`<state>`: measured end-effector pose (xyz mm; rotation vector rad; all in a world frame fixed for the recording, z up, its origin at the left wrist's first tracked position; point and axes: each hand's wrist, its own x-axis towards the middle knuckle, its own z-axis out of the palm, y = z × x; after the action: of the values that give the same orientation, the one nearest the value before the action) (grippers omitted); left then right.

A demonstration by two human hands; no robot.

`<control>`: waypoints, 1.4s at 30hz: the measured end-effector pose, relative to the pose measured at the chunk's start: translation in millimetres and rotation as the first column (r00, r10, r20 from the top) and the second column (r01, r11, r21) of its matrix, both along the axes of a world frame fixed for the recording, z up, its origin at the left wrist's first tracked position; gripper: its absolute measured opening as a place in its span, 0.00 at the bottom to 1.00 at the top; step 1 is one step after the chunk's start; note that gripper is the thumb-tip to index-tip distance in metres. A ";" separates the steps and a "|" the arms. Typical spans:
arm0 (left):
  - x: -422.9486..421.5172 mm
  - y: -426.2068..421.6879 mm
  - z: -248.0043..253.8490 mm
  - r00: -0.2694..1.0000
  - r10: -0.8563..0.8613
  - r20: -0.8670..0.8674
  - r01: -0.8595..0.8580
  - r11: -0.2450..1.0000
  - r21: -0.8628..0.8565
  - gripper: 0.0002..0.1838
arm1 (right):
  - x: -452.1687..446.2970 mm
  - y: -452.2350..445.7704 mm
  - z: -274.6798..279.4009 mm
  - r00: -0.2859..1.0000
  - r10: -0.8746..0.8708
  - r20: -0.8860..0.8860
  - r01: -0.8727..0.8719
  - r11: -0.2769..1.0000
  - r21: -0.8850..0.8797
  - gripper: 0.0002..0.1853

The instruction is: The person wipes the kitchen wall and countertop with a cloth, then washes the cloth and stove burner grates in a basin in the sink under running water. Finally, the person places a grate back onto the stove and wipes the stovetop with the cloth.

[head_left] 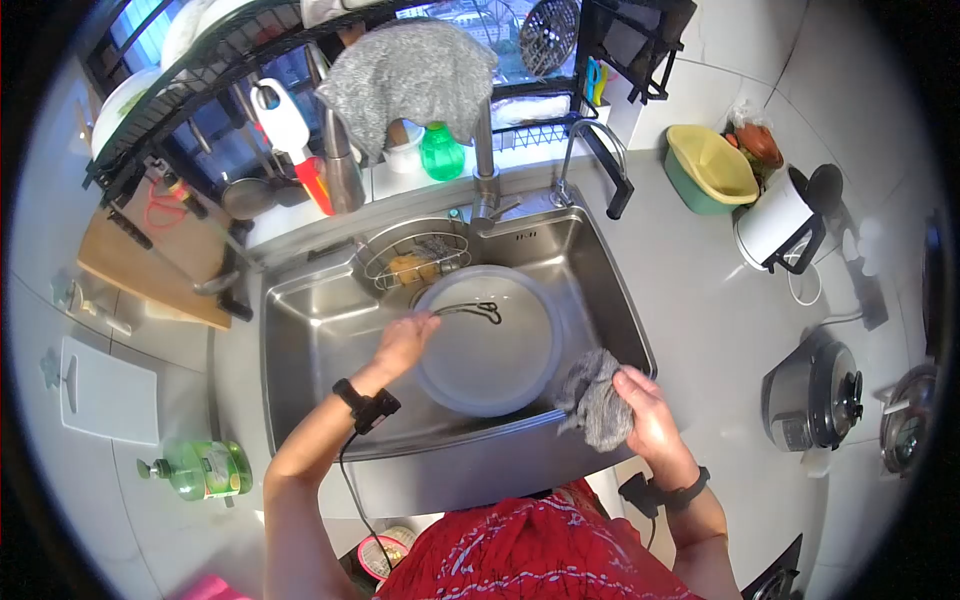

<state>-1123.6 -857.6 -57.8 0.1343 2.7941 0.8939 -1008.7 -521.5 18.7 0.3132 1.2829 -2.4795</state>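
A round pale basin [450, 385] holding cloudy water sits in the steel sink [330, 375]. My left hand [405, 343] is at the basin's left rim, its fingers closed around the end of a dark, thin looped utensil [485, 311] that reaches over the water. Over the sink's front right edge, my right hand [648, 412] grips a crumpled grey cloth [600, 402], which hangs to the right of the basin. A wire rack [375, 262] with a yellowish sponge [412, 267] is fixed at the back of the sink.
Behind the sink stand a faucet [486, 195] and a green bottle [441, 152]. Nested basins [712, 175], a white kettle [775, 222] and a grey cooker [808, 395] line the right counter. Green soap [205, 470] and a wooden board [150, 260] are at left.
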 end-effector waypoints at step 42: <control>57.7 -36.5 96.3 0.982 0.087 0.165 -0.181 0.666 0.723 0.14 | -126.1 -156.9 17.0 0.358 0.779 -0.514 0.824 -0.004 0.566 0.12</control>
<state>-1065.9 -894.0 38.4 -0.0136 2.1712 1.9606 -1134.7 -678.4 35.7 -1.2330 3.4841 -0.4439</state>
